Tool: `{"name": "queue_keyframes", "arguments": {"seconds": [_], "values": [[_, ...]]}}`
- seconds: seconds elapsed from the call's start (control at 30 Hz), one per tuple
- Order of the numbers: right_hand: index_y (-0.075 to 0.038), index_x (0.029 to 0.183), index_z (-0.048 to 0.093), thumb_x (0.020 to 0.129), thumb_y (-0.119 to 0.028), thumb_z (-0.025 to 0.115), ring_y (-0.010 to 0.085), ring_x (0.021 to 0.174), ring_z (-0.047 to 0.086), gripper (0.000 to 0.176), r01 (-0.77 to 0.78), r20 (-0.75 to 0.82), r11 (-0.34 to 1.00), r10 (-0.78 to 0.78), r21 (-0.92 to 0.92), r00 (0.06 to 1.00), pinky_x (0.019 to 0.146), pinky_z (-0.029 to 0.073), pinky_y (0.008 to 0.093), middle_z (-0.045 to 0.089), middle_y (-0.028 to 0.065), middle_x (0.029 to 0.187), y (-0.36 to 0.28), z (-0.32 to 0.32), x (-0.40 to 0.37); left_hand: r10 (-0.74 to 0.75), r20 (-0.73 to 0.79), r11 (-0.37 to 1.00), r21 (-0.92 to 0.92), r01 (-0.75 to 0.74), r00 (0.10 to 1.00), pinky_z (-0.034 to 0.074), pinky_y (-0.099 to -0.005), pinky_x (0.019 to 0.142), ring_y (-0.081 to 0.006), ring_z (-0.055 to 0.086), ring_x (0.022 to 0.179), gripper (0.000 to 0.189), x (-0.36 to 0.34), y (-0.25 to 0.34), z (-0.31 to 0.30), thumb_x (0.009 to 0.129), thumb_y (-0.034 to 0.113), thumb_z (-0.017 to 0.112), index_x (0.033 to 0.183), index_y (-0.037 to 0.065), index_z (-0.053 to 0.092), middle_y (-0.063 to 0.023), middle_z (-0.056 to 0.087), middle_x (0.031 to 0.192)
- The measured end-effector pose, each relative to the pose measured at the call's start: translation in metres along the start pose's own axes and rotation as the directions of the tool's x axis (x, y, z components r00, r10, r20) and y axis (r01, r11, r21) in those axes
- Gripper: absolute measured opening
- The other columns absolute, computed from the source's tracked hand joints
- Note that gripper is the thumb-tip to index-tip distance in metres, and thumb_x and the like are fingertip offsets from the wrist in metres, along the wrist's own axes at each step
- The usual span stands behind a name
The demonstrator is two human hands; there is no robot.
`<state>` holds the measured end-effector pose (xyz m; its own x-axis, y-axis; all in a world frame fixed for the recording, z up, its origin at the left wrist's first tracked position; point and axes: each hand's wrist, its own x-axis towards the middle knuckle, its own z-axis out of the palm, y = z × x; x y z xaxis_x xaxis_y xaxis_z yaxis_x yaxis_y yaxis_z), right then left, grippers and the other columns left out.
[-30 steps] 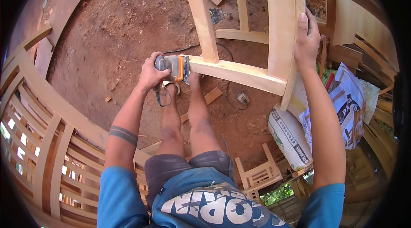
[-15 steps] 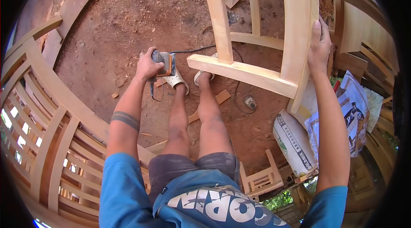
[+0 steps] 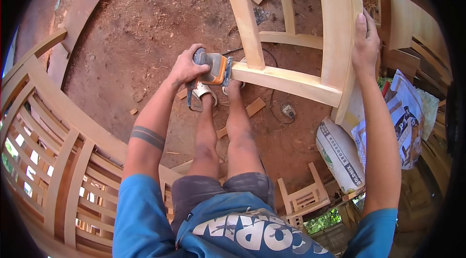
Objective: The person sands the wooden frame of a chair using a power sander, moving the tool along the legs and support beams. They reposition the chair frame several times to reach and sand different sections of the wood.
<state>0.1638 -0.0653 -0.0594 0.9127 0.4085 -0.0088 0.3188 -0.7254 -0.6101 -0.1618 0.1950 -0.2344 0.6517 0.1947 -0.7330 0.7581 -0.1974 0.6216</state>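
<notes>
My left hand (image 3: 190,66) is wrapped round an orange and grey electric sander (image 3: 213,68). The sander's flat pad is turned sideways against the left end of a pale wooden rail (image 3: 291,82). That rail belongs to a wooden chair frame (image 3: 336,25) tipped over in front of me. On the right, my right hand (image 3: 365,44) grips the frame's long outer edge, thumb on the near side and the other fingers partly hidden behind it. A dark cord runs behind the sander toward the frame.
Slatted wooden furniture (image 3: 63,161) curves along the left. A white printed sack (image 3: 340,156) and a crumpled printed bag (image 3: 400,117) lie at right. Wood offcuts (image 3: 255,106) and a power socket (image 3: 288,111) are on the dirt floor near my feet. A small wooden chair (image 3: 306,195) stands below.
My left hand has brought the sander rightward, from beside the frame to the rail's end. My right hand keeps its hold on the frame; the view has shifted slightly.
</notes>
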Motion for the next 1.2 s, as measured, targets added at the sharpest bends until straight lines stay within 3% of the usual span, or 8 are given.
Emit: {"name": "queue_keyframes", "arguments": {"seconds": [0.17,0.27,0.4,0.6,0.63,0.73,0.87,1.2], "values": [[0.002,0.138,0.055,0.105,-0.045,0.050,0.0231,0.119,0.060,0.057,-0.051,0.017,0.998,0.050,0.027,0.999,0.105,0.043,0.0344,0.065,0.0176,0.129,0.000,-0.002,-0.003,0.114,-0.024,0.991,0.073,-0.112,0.993,0.053,-0.0420,0.095,-0.0332,0.067,0.106,0.070,0.001,0.026,0.009,0.067,0.028,0.077,0.132,0.010,0.056,-0.0196,0.068,0.115],[0.002,0.139,0.055,0.105,-0.044,0.050,0.0225,0.121,0.059,0.057,-0.040,0.026,0.998,0.039,0.050,0.999,0.106,0.042,0.0345,0.064,0.0170,0.131,0.001,0.000,0.001,-0.040,0.034,0.999,0.012,0.040,0.999,0.053,-0.0406,0.094,-0.0304,0.067,0.104,0.070,0.013,0.010,-0.005,0.068,0.028,0.077,0.132,0.010,0.056,-0.0183,0.068,0.114],[0.001,0.139,0.054,0.105,-0.045,0.050,0.0222,0.122,0.058,0.058,-0.032,0.042,0.996,0.029,0.084,0.999,0.107,0.042,0.0349,0.063,0.0162,0.132,-0.003,0.000,-0.001,-0.103,0.057,0.995,0.015,0.102,0.993,0.053,-0.0439,0.096,-0.0382,0.067,0.108,0.073,0.015,0.006,-0.012,0.063,0.032,0.079,0.131,0.012,0.058,-0.0227,0.069,0.116],[0.000,0.140,0.055,0.105,-0.046,0.050,0.0226,0.122,0.059,0.057,-0.043,0.045,0.998,0.041,0.044,0.998,0.107,0.041,0.0350,0.064,0.0168,0.131,0.000,0.000,0.000,0.024,0.012,0.999,0.044,-0.024,1.000,0.053,-0.0407,0.095,-0.0334,0.067,0.108,0.072,0.003,0.034,0.009,0.066,0.028,0.079,0.132,0.010,0.055,-0.0213,0.068,0.116],[0.000,0.140,0.055,0.105,-0.045,0.050,0.0229,0.122,0.059,0.057,-0.039,0.047,0.998,0.037,0.044,0.998,0.107,0.042,0.0351,0.064,0.0169,0.131,0.001,0.000,0.002,-0.022,0.017,1.000,-0.006,0.022,1.000,0.050,-0.0453,0.101,-0.0426,0.062,0.113,0.075,0.001,0.031,0.008,0.063,0.033,0.079,0.131,0.012,0.057,-0.0266,0.065,0.118],[-0.001,0.140,0.055,0.105,-0.045,0.050,0.0236,0.122,0.059,0.057,-0.042,0.051,0.998,0.040,0.053,0.998,0.106,0.042,0.0356,0.064,0.0173,0.130,0.002,0.000,0.001,-0.104,0.035,0.995,-0.007,0.104,0.994,0.049,-0.0453,0.102,-0.0428,0.061,0.115,0.076,-0.004,0.011,0.001,0.062,0.033,0.079,0.131,0.012,0.057,-0.0267,0.063,0.120],[-0.001,0.140,0.055,0.104,-0.046,0.051,0.0250,0.120,0.061,0.057,-0.050,0.042,0.995,0.047,0.082,0.998,0.105,0.044,0.0365,0.065,0.0179,0.130,0.001,0.000,-0.003,0.022,0.004,0.998,0.064,-0.022,1.000,0.053,-0.0412,0.094,-0.0332,0.068,0.105,0.070,-0.026,0.016,0.007,0.066,0.027,0.078,0.130,0.008,0.056,-0.0200,0.068,0.113],[-0.001,0.139,0.057,0.103,-0.050,0.052,0.0265,0.118,0.062,0.061,-0.018,0.007,0.999,0.018,0.041,1.000,0.104,0.045,0.0373,0.066,0.0193,0.127,0.007,0.001,0.002,0.123,0.116,0.991,0.047,-0.129,0.986,0.046,-0.0450,0.103,-0.0397,0.058,0.114,0.066,-0.045,0.101,0.018,0.065,0.024,0.077,0.128,0.011,0.058,-0.0216,0.061,0.117]]}}
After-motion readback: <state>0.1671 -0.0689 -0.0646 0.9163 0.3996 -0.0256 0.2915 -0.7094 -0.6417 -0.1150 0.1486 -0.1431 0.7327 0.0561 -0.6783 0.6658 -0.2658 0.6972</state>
